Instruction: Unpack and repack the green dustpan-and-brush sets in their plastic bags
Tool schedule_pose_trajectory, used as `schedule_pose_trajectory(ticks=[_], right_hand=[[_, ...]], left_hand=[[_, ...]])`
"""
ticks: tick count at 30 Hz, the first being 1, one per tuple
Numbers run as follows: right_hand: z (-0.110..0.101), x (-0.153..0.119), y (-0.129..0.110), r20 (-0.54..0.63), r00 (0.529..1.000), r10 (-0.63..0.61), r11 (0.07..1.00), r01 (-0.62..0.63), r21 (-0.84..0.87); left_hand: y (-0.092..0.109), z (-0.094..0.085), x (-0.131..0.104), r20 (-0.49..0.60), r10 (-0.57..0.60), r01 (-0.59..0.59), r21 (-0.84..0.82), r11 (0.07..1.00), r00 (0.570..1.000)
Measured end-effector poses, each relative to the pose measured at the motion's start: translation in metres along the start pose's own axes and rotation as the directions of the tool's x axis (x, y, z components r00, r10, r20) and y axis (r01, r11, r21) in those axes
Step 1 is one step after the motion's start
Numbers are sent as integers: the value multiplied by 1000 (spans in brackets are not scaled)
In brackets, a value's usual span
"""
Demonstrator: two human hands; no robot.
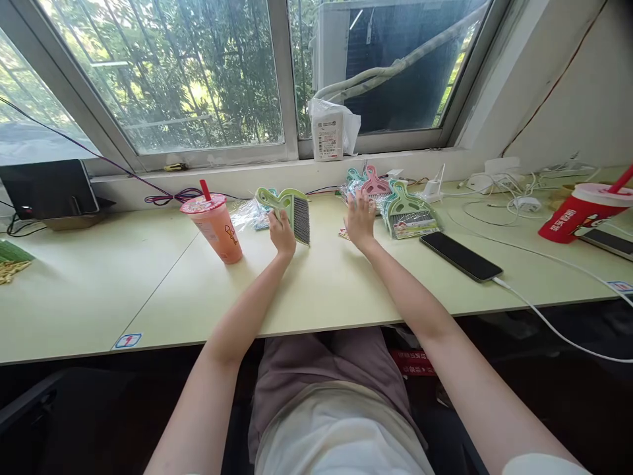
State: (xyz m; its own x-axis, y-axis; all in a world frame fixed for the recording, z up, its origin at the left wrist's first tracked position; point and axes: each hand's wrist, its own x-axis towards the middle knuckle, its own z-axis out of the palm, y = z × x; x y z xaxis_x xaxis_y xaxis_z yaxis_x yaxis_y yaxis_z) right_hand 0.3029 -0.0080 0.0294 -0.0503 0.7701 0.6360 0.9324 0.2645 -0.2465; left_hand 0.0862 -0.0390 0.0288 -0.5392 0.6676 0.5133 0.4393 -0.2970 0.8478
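Observation:
My left hand (pixel 282 234) is closed around a small light-green hand brush (pixel 299 219), held upright over the table with its grey bristles facing right. A green rounded handle end (pixel 266 196) shows just left of the fingers; I cannot tell whether it belongs to a second piece. My right hand (pixel 360 220) is open, fingers spread, over the table. Just beyond it lie wrapped brush-and-dustpan sets, a pink one (pixel 374 181) and a blue one (pixel 354 175). To its right is a green wrapped set (pixel 407 210). A small printed scrap (pixel 344 233) lies beside the right palm.
An orange drink cup (pixel 216 231) stands left of my left hand, with clear plastic wrapping (pixel 246 215) behind. At right are a black phone (pixel 461 256) on a white cable (pixel 558 323), a red cup (pixel 568 218) and tangled cords. A tablet (pixel 49 191) stands far left.

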Motion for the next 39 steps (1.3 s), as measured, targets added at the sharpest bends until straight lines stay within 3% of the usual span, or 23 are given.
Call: schedule_pose_trajectory(ticks=[3, 5, 8, 11, 14, 18, 24, 30, 33, 34, 36, 38, 39], right_hand=[[2, -5, -33, 20, 984, -176, 934, 160, 319], [6, -11, -50, -1, 976, -217, 852, 190, 487], [9, -20, -63, -60, 990, -128, 813, 140, 565], [6, -25, -65, -84, 996, 14, 829, 36, 558], [-1, -24, -66, -53, 995, 90, 833, -45, 552], [-11, -15, -65, -7, 1000, 12, 827, -6, 563], [-22, 2, -54, -10, 998, -56, 681, 46, 731], [-28, 7, -47, 9, 995, -97, 584, 50, 811], [-33, 8, -45, 41, 994, -99, 492, 13, 870], [-37, 8, -44, 65, 993, -95, 443, -16, 896], [-46, 11, -40, 129, 988, -88, 366, -88, 926], [-57, 16, -32, 173, 982, -74, 395, -130, 909], [-63, 18, -28, 181, 982, -59, 467, -134, 874]], left_hand=[[9, 5, -15, 43, 193, -194, 33, 980, 980], [16, 7, -26, 107, 330, -335, 37, 941, 938], [25, 7, -39, 184, 489, -499, 5, 867, 852], [32, 4, -46, 271, 539, -553, -27, 832, 798], [36, 1, -48, 329, 478, -503, -12, 864, 814], [38, -2, -39, 380, 374, -413, 23, 910, 846], [40, -4, -19, 422, 321, -312, -92, 946, 848], [43, 3, -18, 441, 261, -175, -226, 958, 859], [28, 0, 1, 351, 127, -47, -227, 973, 928], [20, -5, 12, 270, 33, 21, -195, 981, 962], [1, -19, 38, 119, -108, 120, -94, 988, 987], [-16, -34, 60, 70, -166, 167, -7, 986, 984], [-23, -40, 67, 136, -183, 186, -5, 983, 974]])
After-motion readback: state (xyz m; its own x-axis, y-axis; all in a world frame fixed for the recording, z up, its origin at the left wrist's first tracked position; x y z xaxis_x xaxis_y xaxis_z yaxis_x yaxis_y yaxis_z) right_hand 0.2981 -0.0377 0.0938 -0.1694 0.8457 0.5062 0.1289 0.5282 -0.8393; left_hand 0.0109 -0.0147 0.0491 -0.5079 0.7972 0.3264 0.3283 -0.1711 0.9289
